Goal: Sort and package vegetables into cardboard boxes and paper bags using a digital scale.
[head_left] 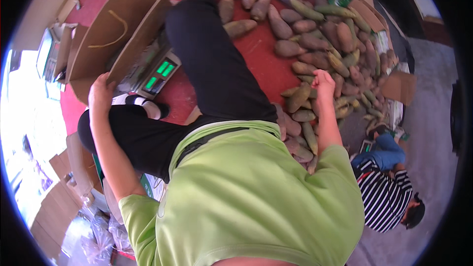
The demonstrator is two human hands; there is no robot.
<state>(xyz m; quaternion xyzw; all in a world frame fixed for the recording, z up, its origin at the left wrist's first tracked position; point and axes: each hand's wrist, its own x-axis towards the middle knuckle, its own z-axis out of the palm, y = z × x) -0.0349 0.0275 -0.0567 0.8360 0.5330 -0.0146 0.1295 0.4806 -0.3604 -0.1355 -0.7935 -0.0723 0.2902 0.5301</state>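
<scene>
A tall brown cardboard box with a yellow cord handle stands open at the far left. My left hand grips its near edge, with the fingertips partly hidden. Under or beside the box, a digital scale shows a lit green display. To the right lies a large heap of long tubers, some brownish purple and some greenish yellow. Just over the heap's near part, my right hand is raised with its fingers curled in, and no tuber shows in it.
My legs in black trousers spread over the red floor covering between box and heap. A person in a striped shirt sits beyond the heap at right. Flattened cardboard and clear plastic bags lie at the lower left.
</scene>
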